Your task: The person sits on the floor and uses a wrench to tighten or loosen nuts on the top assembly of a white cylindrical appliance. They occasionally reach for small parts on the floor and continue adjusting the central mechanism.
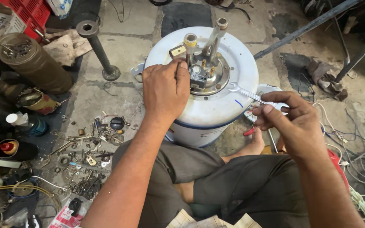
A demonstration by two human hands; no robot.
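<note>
White cylindrical metal water-heater tank (208, 105) lies on the concrete floor (123, 46) in front of the seated person, its end face turned up toward the camera, just beyond the crossed legs and bare foot. On that face sits a round steel flange plate (210, 74) carrying a small black thermostat block (198, 78) and two upright metal pipe stubs (216, 36); the plate looks seated, and its cover is already off, so the fittings are exposed. Left hand (165, 90) rests on the tank face, fingertips pinched on something small beside the thermostat block; what it grips is hidden by the fingers. Right hand (290, 120) is closed around the handle of a silver open-ended spanner (250, 95), whose jaw end lies on the tank near the flange rim, not visibly engaged on any nut. Judging from this, the work is mid-way: access gained, fasteners or terminals on the flange not yet finished. Room: tight on the left, where loose screws, washers and small parts (89, 143) are strewn next to the knee, with rusty brown cans (32, 63) and a dark metal stand with a hexagonal socket top (96, 48) further out. Right side holds tangled white and coloured wires (360, 160). Open floor lies mainly beyond the tank.
</note>
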